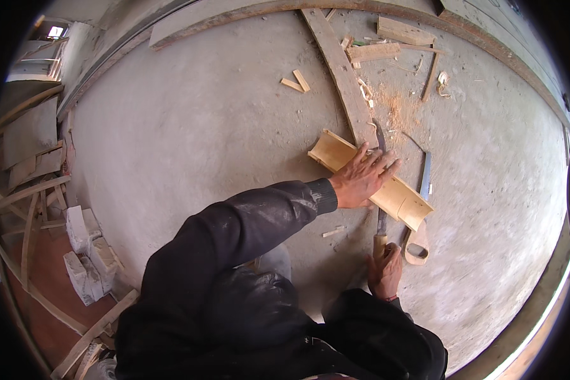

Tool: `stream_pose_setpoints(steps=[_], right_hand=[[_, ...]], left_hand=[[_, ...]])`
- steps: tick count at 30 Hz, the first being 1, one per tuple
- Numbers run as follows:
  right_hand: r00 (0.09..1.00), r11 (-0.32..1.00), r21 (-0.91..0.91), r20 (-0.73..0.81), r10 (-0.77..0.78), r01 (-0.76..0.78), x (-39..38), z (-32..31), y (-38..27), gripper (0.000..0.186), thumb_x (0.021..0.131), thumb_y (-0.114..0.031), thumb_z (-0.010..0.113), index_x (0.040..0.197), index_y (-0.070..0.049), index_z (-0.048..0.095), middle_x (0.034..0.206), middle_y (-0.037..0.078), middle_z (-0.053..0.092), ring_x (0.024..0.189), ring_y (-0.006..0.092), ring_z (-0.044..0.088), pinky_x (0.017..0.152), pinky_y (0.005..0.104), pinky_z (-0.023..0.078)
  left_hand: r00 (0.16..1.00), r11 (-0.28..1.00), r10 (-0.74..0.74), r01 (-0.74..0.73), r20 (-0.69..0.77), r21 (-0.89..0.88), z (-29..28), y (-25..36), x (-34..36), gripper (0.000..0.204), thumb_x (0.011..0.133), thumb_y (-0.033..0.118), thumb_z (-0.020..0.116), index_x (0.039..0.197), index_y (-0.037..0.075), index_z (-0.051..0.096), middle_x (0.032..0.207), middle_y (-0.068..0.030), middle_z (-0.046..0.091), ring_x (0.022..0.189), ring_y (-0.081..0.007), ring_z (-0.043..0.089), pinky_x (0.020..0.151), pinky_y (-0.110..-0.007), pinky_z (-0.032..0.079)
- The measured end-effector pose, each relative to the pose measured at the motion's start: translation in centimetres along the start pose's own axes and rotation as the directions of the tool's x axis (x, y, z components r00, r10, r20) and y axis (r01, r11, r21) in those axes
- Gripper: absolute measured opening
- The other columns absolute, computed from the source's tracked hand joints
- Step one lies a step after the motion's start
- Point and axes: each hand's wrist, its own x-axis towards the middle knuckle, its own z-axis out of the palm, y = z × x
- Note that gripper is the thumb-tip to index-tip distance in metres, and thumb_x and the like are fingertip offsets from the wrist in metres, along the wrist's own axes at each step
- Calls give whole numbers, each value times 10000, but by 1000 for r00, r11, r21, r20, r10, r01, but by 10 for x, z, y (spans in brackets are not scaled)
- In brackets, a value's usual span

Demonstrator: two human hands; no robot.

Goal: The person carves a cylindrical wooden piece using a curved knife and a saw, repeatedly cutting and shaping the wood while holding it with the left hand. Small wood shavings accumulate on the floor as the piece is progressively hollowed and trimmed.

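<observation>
A split length of bamboo, pale and trough-shaped with its hollow side up, lies at a slant across a wooden plank. My left hand rests on its middle with the fingers stretched out. My right hand, nearer to me, is closed round the wooden handle of a long, narrow-bladed tool. Its dark blade passes beneath the bamboo and shows again beyond it; whether it is a knife or a saw I cannot tell. Just right lies a handsaw with a wooden grip and bluish blade, partly under the bamboo.
Sawdust and shavings lie beyond the plank's right side, near wood offcuts. Two short strips lie left of the plank. Pale broken blocks and scrap timber are at far left. A long beam crosses the far side.
</observation>
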Motion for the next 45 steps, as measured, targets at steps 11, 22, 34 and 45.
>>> stream_pose_setpoints(steps=[11, 22, 34, 45], right_hand=[[990, 950, 282, -8, 143, -135, 11, -26, -7, 434, 983, -208, 670, 1324, 13, 519, 981, 286, 658, 910, 489, 666, 806, 518, 517], [985, 893, 415, -60, -162, 172, 88, -147, -111, 415, 1067, -248, 610, 1404, -15, 542, 828, 109, 628, 643, 214, 635, 612, 366, 506], [940, 898, 318, 48, -337, 305, 70, -187, -194, 437, 1032, -90, 657, 1415, 27, 480, 1072, 262, 691, 886, 468, 725, 756, 478, 568], [896, 891, 95, -51, -441, 443, 70, -159, -188, 476, 1013, -78, 678, 1433, -28, 460, 1025, 267, 710, 838, 479, 725, 693, 509, 574]], left_hand=[[804, 761, -446, 109, -392, -640, -117, -37, -34, 884, 826, 231, 878, 1544, -17, 427, 1382, -182, 569, 1301, -298, 567, 1108, -418, 462], [715, 244, -671, -36, -196, -969, -122, -74, -98, 654, 954, 151, 826, 1506, 9, 506, 1459, -108, 603, 1373, -212, 567, 1182, -390, 453], [844, 432, -506, 72, -176, -899, -117, -78, -63, 520, 941, 414, 848, 1212, -13, 731, 1130, -137, 781, 1080, -225, 741, 980, -401, 586], [824, 524, -528, 127, -204, -842, -108, -59, -57, 550, 923, 439, 858, 1115, -63, 743, 1024, -167, 795, 950, -227, 762, 875, -392, 597]])
